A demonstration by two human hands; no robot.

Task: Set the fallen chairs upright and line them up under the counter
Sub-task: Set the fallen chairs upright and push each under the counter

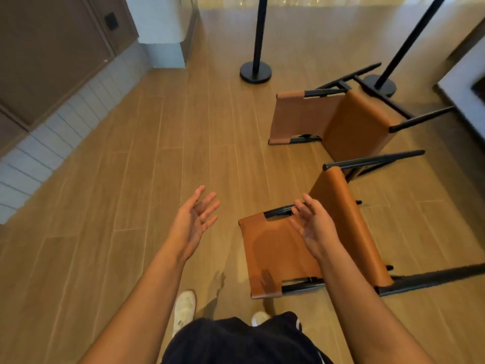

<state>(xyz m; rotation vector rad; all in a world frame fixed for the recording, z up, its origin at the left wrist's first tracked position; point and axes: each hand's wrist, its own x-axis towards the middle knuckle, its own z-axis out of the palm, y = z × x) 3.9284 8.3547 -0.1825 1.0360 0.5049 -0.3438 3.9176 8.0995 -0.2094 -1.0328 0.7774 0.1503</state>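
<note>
Two tan leather chairs with black metal frames lie on their sides on the wooden floor. The near chair (275,256) lies just right of my feet, its legs pointing right. The far chair (359,122) lies beyond it, legs also pointing right. My right hand (315,227) hovers open above the near chair's backrest and top rail, fingers spread, not gripping. My left hand (194,222) is open in the air to the left of that chair, palm turned inward, holding nothing.
Two black stanchion posts with round bases stand behind the far chair, one (256,72) at centre back and one (380,85) among its legs. A counter front with white slats (65,132) runs along the left. A white ledge (467,85) is at right.
</note>
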